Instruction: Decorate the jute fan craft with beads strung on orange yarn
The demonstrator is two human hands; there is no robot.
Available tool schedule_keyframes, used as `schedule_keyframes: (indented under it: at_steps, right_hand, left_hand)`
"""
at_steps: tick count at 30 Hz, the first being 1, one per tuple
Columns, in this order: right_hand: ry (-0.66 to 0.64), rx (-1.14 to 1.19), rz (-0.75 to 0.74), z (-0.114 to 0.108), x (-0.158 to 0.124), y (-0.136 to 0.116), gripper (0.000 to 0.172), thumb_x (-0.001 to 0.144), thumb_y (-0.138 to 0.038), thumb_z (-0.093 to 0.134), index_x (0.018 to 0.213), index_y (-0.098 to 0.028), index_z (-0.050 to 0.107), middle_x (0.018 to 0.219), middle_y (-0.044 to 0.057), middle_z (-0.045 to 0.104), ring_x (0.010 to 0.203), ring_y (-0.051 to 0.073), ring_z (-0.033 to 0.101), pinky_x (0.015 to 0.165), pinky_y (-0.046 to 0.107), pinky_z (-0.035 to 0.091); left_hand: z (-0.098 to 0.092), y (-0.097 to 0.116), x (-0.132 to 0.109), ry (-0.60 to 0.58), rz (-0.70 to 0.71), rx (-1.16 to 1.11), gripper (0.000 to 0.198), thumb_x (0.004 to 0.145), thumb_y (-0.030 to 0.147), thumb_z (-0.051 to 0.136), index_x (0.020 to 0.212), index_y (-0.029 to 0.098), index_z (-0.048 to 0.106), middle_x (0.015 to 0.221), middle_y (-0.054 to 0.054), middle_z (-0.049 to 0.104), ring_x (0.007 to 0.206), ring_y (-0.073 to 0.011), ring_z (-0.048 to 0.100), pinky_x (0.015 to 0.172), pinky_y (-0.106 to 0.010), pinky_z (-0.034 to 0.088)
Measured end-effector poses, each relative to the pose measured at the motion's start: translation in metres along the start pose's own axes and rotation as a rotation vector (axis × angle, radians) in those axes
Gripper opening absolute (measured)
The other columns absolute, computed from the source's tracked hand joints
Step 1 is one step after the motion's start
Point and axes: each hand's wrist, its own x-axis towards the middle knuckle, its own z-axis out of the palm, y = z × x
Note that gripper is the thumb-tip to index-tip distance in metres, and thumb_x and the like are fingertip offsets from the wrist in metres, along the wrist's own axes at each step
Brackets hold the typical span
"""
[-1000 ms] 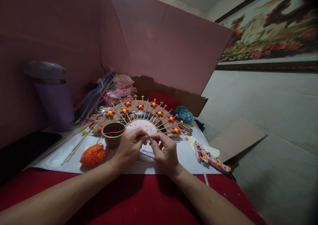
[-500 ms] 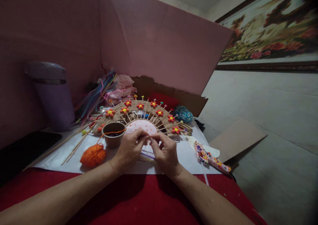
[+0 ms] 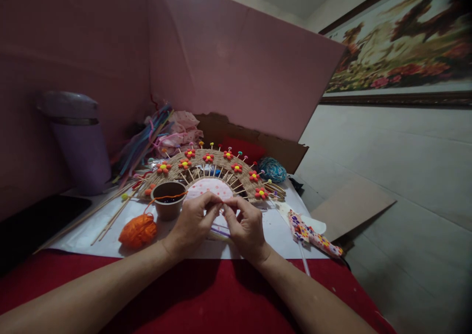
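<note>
My left hand (image 3: 196, 220) and my right hand (image 3: 246, 226) meet fingertip to fingertip over the white paper, both pinched. Between them runs a short bit of orange yarn (image 3: 171, 195), mostly hidden by the fingers. That strand crosses the top of a brown cup (image 3: 168, 210) holding dark liquid, and leads back to an orange yarn ball (image 3: 137, 231) left of my left forearm. Just beyond my fingertips is a fan-shaped twine-woven piece (image 3: 217, 156) with sticks and red and orange flowers. Its half-round centre (image 3: 210, 187) is white with pink dots.
A purple tumbler (image 3: 81, 152) stands at the left. Thin wooden sticks (image 3: 110, 218) lie left of the yarn. Blue yarn (image 3: 272, 169) sits behind the fan's right end, and flowered fabric (image 3: 313, 236) rests at the paper's right. Pink board (image 3: 236, 64) rises behind.
Hardly anything differs. Both hands stay pinched together in the same place, with only a slight shift at the fingers.
</note>
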Motion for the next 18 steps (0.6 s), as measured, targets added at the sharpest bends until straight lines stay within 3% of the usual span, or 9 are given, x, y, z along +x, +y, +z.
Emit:
schedule_keyframes:
  at_steps: [18]
  right_hand:
    - [-0.020, 0.000, 0.010, 0.0012, -0.0010, 0.0017, 0.011, 0.083, -0.018, 0.054, 0.083, -0.016, 0.064, 0.072, 0.003, 0.064, 0.060, 0.014, 0.055, 0.053, 0.023, 0.039]
  left_hand:
    - [-0.0002, 0.0028, -0.0005, 0.010, 0.002, 0.091, 0.012, 0.081, 0.015, 0.053, 0.080, 0.014, 0.064, 0.072, -0.004, 0.066, 0.067, -0.0159, 0.059, 0.065, -0.029, 0.043]
